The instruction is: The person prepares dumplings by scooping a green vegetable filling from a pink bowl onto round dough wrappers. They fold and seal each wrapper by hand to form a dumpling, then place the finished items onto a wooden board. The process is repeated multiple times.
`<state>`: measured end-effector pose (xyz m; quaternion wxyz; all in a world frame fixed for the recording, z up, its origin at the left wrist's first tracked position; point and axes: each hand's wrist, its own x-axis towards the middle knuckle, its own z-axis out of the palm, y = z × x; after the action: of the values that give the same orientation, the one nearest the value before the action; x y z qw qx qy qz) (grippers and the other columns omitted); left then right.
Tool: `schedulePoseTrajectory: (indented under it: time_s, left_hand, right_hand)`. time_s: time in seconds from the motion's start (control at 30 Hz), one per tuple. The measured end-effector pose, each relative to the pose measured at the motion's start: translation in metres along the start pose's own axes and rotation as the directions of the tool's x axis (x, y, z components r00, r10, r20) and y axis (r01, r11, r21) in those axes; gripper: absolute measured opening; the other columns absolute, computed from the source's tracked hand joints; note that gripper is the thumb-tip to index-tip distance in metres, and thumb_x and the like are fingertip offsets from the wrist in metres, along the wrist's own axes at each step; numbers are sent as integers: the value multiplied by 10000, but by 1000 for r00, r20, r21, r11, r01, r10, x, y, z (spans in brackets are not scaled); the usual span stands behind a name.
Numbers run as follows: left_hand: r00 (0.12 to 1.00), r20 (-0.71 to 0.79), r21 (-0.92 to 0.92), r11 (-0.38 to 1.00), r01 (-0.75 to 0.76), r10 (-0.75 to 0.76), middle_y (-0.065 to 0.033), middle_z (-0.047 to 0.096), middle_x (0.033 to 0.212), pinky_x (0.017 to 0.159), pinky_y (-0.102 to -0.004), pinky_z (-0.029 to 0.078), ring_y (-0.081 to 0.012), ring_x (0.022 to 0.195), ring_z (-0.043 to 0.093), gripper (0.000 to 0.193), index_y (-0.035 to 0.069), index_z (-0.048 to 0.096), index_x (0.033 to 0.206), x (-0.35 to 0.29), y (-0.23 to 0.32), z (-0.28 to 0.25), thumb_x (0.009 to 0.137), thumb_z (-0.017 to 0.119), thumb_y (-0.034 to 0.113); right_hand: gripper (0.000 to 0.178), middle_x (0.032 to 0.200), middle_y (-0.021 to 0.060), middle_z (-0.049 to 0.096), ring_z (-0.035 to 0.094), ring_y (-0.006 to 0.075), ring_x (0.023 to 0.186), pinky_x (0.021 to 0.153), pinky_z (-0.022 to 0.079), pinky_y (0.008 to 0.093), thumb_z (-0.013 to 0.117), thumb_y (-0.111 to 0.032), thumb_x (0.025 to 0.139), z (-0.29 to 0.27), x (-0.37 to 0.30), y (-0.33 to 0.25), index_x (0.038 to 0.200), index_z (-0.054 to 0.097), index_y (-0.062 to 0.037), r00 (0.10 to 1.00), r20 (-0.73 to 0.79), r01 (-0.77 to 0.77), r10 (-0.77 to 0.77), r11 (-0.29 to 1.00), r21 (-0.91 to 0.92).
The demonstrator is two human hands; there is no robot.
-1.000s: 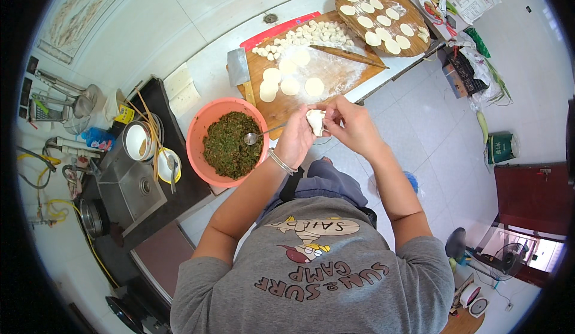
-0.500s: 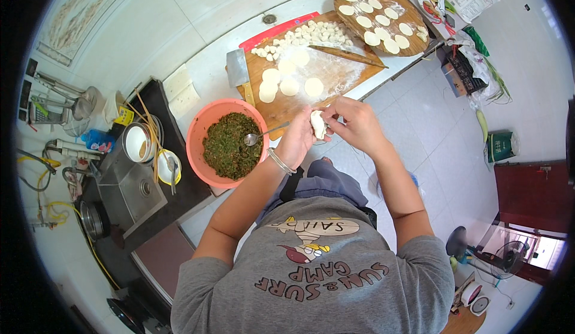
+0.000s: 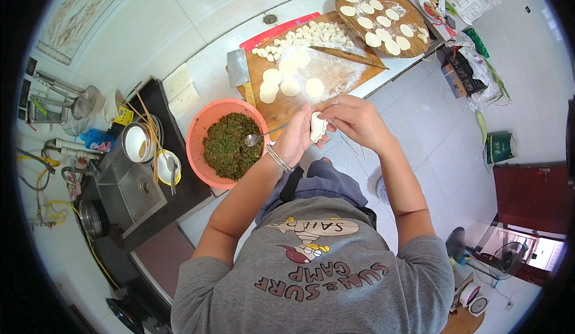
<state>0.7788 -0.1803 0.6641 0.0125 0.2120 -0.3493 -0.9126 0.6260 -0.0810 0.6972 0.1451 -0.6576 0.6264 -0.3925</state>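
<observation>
A folded white dumpling (image 3: 318,128) rests in my left hand (image 3: 296,137), whose fingers curl around it. My right hand (image 3: 353,120) pinches the dumpling's upper edge. Just left of my hands stands a pink bowl (image 3: 193,148) of green chopped filling (image 3: 230,148), with a metal spoon (image 3: 251,139) stuck in it. Beyond my hands lies a floured wooden cutting board (image 3: 353,73). On it are several round dough wrappers (image 3: 314,87), a heap of small dough pieces (image 3: 317,32) and a thin wooden rolling pin (image 3: 347,56).
A cleaver (image 3: 238,70) lies on the board's left side. A round wooden board (image 3: 383,4) with several wrappers sits at the far right. To the left are a sink (image 3: 135,193), stacked bowls (image 3: 136,142) and chopsticks (image 3: 150,118). Bags and vegetables (image 3: 479,76) stand along the right wall.
My right fingers have shifted up along the dumpling's edge. The dumpling has turned slightly and more of its side shows in my left hand.
</observation>
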Motion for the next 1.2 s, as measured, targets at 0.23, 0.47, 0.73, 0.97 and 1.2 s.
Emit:
schedulePoseTrajectory:
  time_s: [0.23, 0.47, 0.73, 0.97, 1.2]
  left_hand:
    - [1000, 10, 19, 1000, 10, -10, -82, 573, 983, 673, -270, 440, -151, 809, 557, 601, 32, 494, 1137, 3, -2, -3, 957, 207, 527]
    - [998, -59, 115, 992, 45, -38, -84, 582, 999, 650, -261, 441, -147, 792, 557, 661, 13, 482, 1184, 4, -1, -2, 946, 189, 555]
    - [991, 60, 41, 992, 116, -118, -126, 607, 961, 603, -250, 441, -137, 731, 558, 725, 5, 480, 1192, 0, 5, -5, 930, 152, 596]
    - [985, 89, 35, 988, 149, -151, -130, 607, 962, 615, -251, 443, -136, 726, 557, 737, 8, 489, 1169, -3, 4, -6, 923, 143, 611]
    - [986, 94, 56, 989, 134, -139, -128, 608, 962, 631, -256, 441, -134, 729, 553, 722, 8, 501, 1142, -5, 2, -13, 926, 152, 602]
  right_hand:
    - [118, 738, 76, 588, 590, 262, 691, 610, 484, 356, 650, -39, 704, 7, -3, 3, 818, 619, -45, 996, 29, -80, 80, 997, -18]
    - [181, 727, 92, 585, 591, 275, 687, 578, 474, 357, 645, -56, 707, 14, -3, -5, 874, 578, -71, 965, 39, -259, 258, 966, 18]
    - [119, 787, 72, 625, 604, 253, 745, 665, 487, 343, 634, -16, 701, -4, 4, 5, 815, 637, -51, 995, 32, 90, -90, 996, 1]
    - [85, 775, 63, 607, 593, 251, 737, 661, 480, 351, 656, -63, 716, -1, 5, 3, 796, 634, -44, 994, 54, 94, -94, 995, -15]
    - [101, 765, 61, 577, 578, 247, 724, 629, 473, 345, 662, -94, 723, 4, 5, -2, 807, 630, -50, 992, 94, 96, -82, 983, -158]
